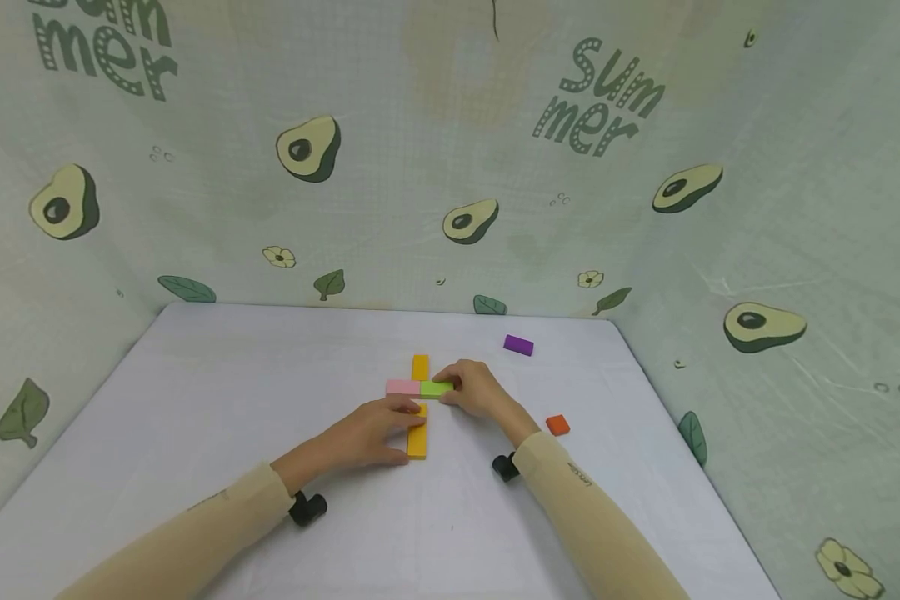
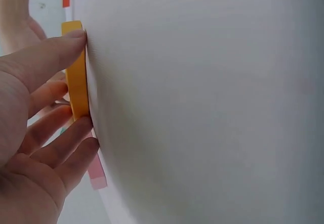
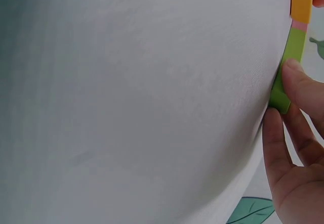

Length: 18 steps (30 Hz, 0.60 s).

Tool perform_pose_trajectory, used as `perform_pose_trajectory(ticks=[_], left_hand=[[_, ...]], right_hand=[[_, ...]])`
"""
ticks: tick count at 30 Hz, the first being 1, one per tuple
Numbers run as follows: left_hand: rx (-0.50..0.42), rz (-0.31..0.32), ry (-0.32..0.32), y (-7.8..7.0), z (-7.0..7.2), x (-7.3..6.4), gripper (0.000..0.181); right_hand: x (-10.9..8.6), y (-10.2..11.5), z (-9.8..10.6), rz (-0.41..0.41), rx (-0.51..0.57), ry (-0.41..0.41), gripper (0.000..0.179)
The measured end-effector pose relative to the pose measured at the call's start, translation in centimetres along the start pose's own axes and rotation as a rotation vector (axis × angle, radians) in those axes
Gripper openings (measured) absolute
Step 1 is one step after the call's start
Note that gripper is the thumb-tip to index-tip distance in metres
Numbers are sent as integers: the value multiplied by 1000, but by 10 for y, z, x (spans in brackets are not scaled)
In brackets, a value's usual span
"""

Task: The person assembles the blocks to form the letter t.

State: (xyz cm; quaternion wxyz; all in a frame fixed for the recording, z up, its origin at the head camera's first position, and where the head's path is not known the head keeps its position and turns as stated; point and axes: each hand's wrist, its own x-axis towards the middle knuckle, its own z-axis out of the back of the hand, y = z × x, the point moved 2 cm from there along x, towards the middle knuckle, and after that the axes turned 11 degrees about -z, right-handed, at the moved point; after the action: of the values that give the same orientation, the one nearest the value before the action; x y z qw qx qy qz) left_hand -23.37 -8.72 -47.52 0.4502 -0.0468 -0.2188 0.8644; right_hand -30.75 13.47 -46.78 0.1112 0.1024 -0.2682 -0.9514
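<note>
My left hand (image 1: 366, 430) grips a long yellow block (image 1: 417, 445) lying lengthwise on the table, its thumb at the near end and its fingers at the far end. In the left wrist view the same yellow block (image 2: 77, 85) stands out between thumb and fingertips. A light green block (image 1: 432, 390) is pinched by my right hand (image 1: 480, 390); in the right wrist view the thumb lies on the green block's (image 3: 292, 47) side. Left of the green block, end to end, is a pink block (image 1: 402, 387). Behind them another yellow block (image 1: 420, 367) points away from me.
A purple block (image 1: 519, 345) lies at the back right of the white table (image 1: 270, 367). Nearer, beside my right forearm, sits a small orange-red block (image 1: 558, 425). Cloth walls (image 1: 390, 83) with avocado prints rise behind and at both sides.
</note>
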Motion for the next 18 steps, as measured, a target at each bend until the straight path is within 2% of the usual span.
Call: perform_pose_trajectory(ticks=[6, 18], left_hand=[[14, -5, -20, 1, 0, 0, 57], [51, 2, -19, 8, 0, 7, 57]], right_hand=[[-1, 0, 0, -6, 7, 2, 31], [-1, 0, 0, -1, 11, 0, 31]])
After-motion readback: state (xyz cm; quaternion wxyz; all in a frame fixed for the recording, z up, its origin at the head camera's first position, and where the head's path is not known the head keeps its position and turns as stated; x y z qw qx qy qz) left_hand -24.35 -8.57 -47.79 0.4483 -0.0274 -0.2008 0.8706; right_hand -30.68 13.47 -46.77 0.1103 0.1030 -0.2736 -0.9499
